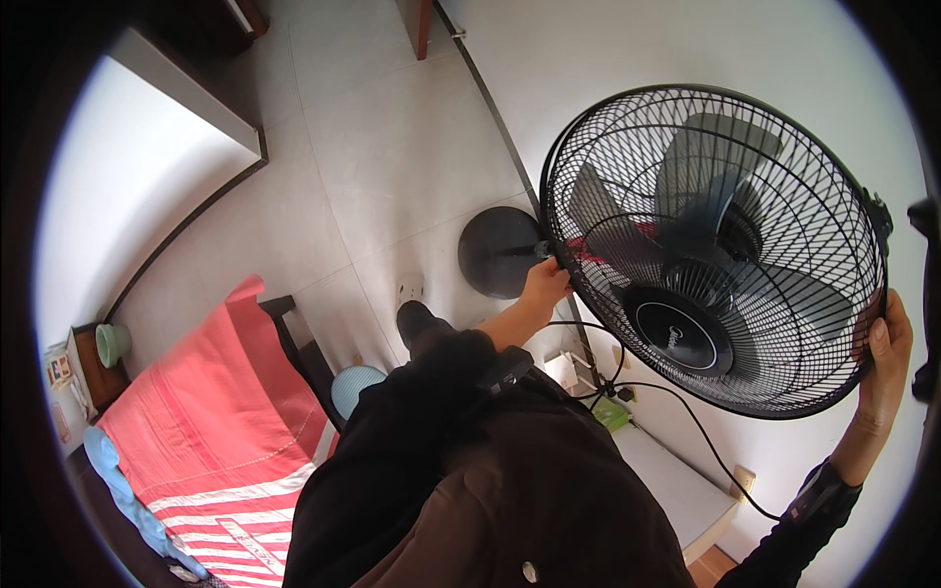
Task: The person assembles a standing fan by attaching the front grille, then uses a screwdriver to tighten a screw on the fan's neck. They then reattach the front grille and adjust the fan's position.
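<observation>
A black standing fan (676, 328) fills the right of the view, its round wire grille tilted up toward me and its dark blades showing through. At the grille's left rim my left hand (545, 290) is closed on the edge. My right hand (887, 348) grips the opposite rim, thumb in front and the other fingers partly hidden behind it. Below the fan head, on the floor, stands its round black base (498, 252). A black cable (701, 423) loops down along the wall beneath the grille.
To the left, a red and white striped cloth (216, 382) covers a piece of furniture, near a light blue round object (356, 390). A white cabinet (667, 480) with a green item (610, 414) stands by the wall. A wall socket (743, 480) sits low at right. A green pot (113, 343) is far left.
</observation>
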Action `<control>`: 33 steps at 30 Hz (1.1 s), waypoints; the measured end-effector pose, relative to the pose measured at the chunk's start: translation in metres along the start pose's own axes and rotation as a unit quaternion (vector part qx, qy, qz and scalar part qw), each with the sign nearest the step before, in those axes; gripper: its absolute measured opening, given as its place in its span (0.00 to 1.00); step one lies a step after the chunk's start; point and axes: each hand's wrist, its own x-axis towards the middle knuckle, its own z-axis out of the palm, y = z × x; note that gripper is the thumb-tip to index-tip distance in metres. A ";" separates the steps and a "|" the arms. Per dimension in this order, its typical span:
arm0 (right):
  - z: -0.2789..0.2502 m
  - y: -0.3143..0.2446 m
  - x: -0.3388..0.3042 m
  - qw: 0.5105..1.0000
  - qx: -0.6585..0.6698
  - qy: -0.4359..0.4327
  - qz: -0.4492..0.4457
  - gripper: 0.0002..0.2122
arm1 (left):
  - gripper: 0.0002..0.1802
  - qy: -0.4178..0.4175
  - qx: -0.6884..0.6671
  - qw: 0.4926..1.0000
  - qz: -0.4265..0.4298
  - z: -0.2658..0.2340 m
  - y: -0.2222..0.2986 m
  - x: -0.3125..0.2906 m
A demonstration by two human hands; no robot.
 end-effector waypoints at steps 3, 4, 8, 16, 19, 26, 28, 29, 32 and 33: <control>0.001 0.005 -0.001 0.998 0.050 0.015 0.024 0.25 | 0.16 0.001 -0.018 1.000 -0.006 -0.005 -0.001 0.000; 0.004 0.010 0.000 0.996 0.073 0.043 0.018 0.24 | 0.16 -0.002 -0.019 1.000 -0.001 -0.007 -0.001 0.002; -0.004 0.022 0.005 0.983 0.142 0.087 0.080 0.26 | 0.15 -0.009 -0.037 0.999 -0.007 -0.019 -0.008 0.010; -0.018 0.024 0.015 0.980 0.182 -0.043 0.065 0.25 | 0.16 -0.013 -0.053 0.998 0.019 -0.013 -0.008 0.008; -0.012 0.016 0.012 0.982 0.174 -0.026 0.073 0.22 | 0.18 -0.057 -0.126 0.990 -0.002 -0.017 -0.011 0.003; 0.005 0.007 0.001 0.980 0.185 -0.022 0.074 0.17 | 0.15 -0.148 -0.264 0.953 0.023 -0.019 -0.034 0.025; 0.007 0.008 -0.001 0.978 0.195 -0.027 0.068 0.17 | 0.15 -0.134 -0.287 0.948 -0.022 -0.019 -0.038 0.030; 0.008 0.008 -0.002 0.976 0.202 -0.035 0.066 0.17 | 0.16 -0.102 -0.293 0.949 -0.056 -0.019 -0.040 0.031; 0.006 0.008 -0.003 0.974 0.211 -0.031 0.071 0.18 | 0.19 -0.122 -0.319 0.939 -0.041 -0.014 -0.048 0.034; 0.006 0.008 -0.002 0.975 0.209 -0.030 0.071 0.17 | 0.19 -0.128 -0.328 0.935 -0.037 -0.013 -0.051 0.036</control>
